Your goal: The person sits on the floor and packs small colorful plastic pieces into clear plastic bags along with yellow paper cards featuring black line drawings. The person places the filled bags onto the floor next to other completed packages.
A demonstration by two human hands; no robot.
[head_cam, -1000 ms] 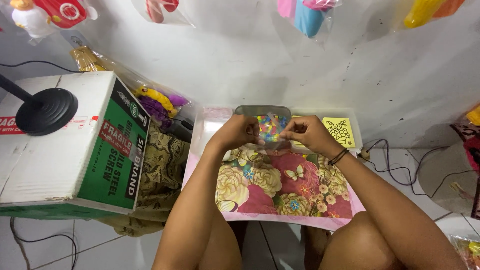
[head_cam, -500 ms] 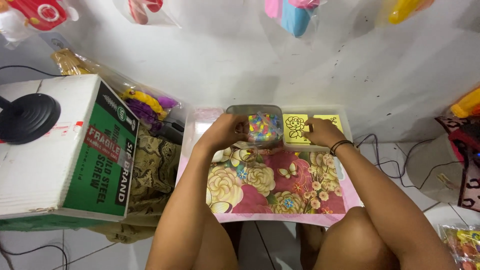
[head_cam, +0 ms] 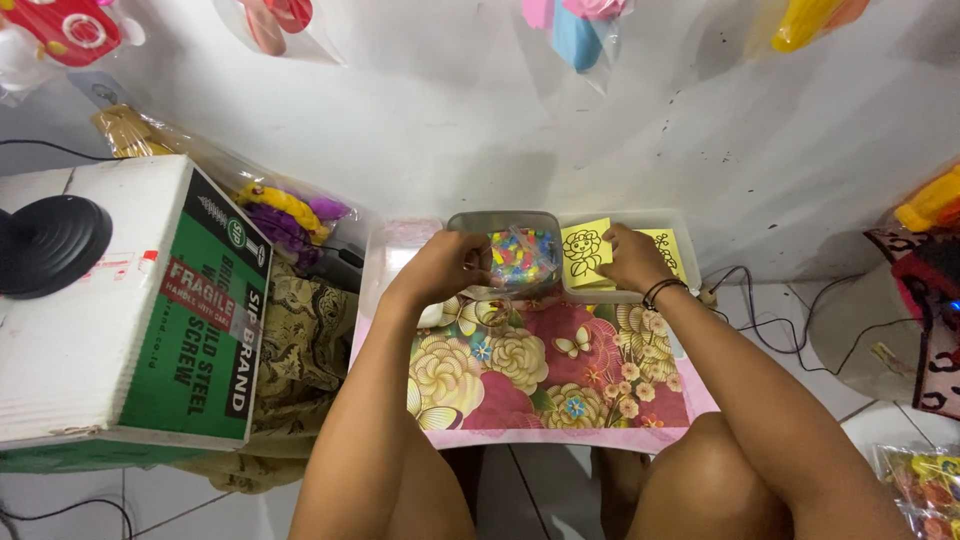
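A low counter (head_cam: 640,425) covered with a pink flowered cloth stands against the white wall. On its far edge sit three clear plastic tubs side by side: an empty-looking one (head_cam: 392,250) at the left, a middle tub (head_cam: 500,222) holding small bags of coloured bits, and a right tub (head_cam: 672,222) with yellow picture cards. The counter stands on a white tiled floor (head_cam: 780,320), where a black cable (head_cam: 745,300) trails to the right. Left of the counter, a patterned brown cloth (head_cam: 310,340) and a green-and-white cardboard box (head_cam: 130,320) rest on the floor.
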